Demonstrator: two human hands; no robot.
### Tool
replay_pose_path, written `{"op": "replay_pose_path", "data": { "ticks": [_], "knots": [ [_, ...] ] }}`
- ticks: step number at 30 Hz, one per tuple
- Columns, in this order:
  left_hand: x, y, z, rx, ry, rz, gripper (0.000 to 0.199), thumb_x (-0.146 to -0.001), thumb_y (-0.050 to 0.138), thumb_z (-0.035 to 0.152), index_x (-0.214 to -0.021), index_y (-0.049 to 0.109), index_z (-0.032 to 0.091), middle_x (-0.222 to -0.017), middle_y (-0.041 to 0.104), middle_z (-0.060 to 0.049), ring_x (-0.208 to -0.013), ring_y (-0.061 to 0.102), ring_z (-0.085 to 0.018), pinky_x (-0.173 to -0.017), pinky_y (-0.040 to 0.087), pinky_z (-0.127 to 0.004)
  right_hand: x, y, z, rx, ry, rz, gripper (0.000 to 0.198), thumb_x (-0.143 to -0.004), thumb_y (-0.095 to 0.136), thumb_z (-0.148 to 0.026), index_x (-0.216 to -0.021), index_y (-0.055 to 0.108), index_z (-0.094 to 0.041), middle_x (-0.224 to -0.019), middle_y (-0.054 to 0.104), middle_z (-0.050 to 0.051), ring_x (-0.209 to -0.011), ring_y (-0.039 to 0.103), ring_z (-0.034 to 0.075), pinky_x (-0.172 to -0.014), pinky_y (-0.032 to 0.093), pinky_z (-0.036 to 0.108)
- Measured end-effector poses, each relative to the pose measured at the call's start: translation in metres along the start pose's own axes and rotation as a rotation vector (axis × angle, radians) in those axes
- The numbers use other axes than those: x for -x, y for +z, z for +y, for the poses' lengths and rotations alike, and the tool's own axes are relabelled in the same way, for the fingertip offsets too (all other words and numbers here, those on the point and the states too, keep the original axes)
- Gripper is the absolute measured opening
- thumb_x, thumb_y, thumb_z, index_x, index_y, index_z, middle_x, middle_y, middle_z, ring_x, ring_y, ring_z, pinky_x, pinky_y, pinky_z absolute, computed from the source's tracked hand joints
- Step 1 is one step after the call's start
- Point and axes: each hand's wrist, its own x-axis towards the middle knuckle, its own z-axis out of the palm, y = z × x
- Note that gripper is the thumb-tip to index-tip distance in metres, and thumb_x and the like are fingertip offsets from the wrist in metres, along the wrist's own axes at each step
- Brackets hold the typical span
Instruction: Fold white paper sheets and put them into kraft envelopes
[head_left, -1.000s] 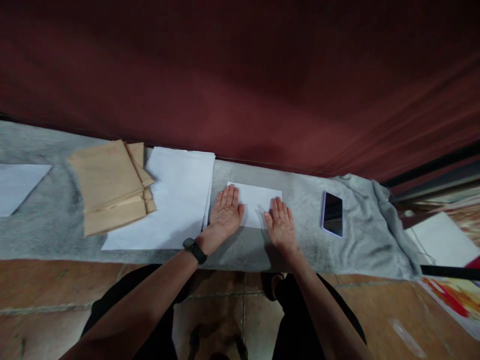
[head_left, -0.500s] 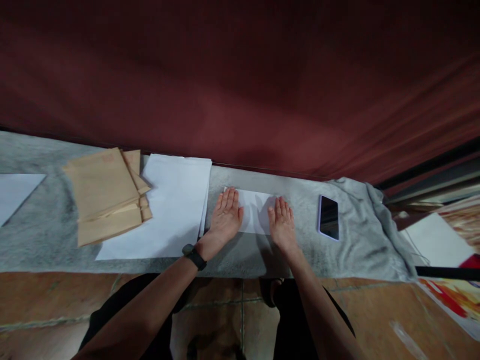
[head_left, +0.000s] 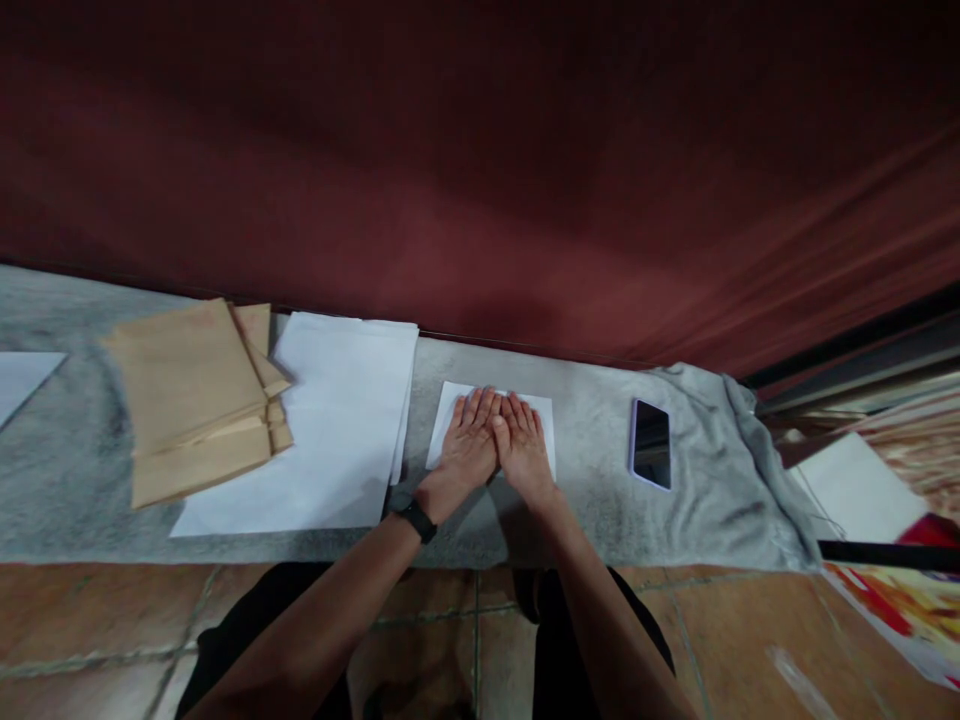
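A small white sheet of paper (head_left: 550, 428), perhaps folded, lies flat on a grey cloth (head_left: 592, 520). Pressing on its middle is my left hand (head_left: 471, 440), palm down with the fingers stretched out. My right hand (head_left: 523, 447) lies flat beside it on the same paper, fingers extended and its thumb against the left hand. Much of the paper is hidden beneath both hands. Left of them rests a stack of large white sheets (head_left: 341, 420), partly covered by several brown paper envelopes (head_left: 195, 375).
A phone (head_left: 650, 445) in a light purple case lies to the right, near rumpled cloth. Another white sheet (head_left: 26, 378) shows at the far left. A dark red curtain (head_left: 465, 220) hangs behind the bench. Tiled floor (head_left: 420, 660) and a black bar (head_left: 885, 555) are in front and at right.
My hands have moved inward from the two ends of the small paper to its middle, where they now touch. The view has shifted slightly.
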Motion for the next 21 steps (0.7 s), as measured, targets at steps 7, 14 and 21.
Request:
{"op": "replay_pose_path", "data": {
  "ticks": [7,14,21],
  "knots": [
    [-0.003,-0.002,-0.006,-0.028,0.005,0.018,0.058,-0.101,0.031,0.023,-0.158,0.035,0.011,-0.167,0.031,-0.014,-0.157,0.023,-0.03,-0.129,0.014,-0.053,-0.005,0.005,-0.003,0.09,0.02,0.029,0.058,-0.111,0.018,-0.04,-0.155,0.044,-0.012,-0.165,0.037,0.013,-0.154,0.03,0.026,-0.126,0.019,0.048],
    [-0.005,0.003,-0.01,-0.045,0.001,0.05,0.058,-0.102,0.03,0.023,-0.158,0.036,0.011,-0.167,0.032,-0.013,-0.157,0.023,-0.029,-0.128,0.016,-0.053,-0.007,0.006,-0.003,0.14,0.024,0.051,0.056,-0.111,0.022,-0.037,-0.154,0.046,-0.011,-0.163,0.04,0.014,-0.152,0.034,0.026,-0.126,0.021,0.047],
    [-0.004,-0.003,-0.016,-0.027,-0.037,0.055,0.057,-0.102,0.027,0.026,-0.155,0.039,0.008,-0.166,0.034,-0.012,-0.156,0.025,-0.027,-0.128,0.018,-0.049,-0.004,0.01,0.01,0.181,-0.006,0.097,0.058,-0.11,0.023,-0.039,-0.153,0.046,-0.007,-0.161,0.041,0.018,-0.151,0.035,0.03,-0.124,0.025,0.052]
  ]
}}
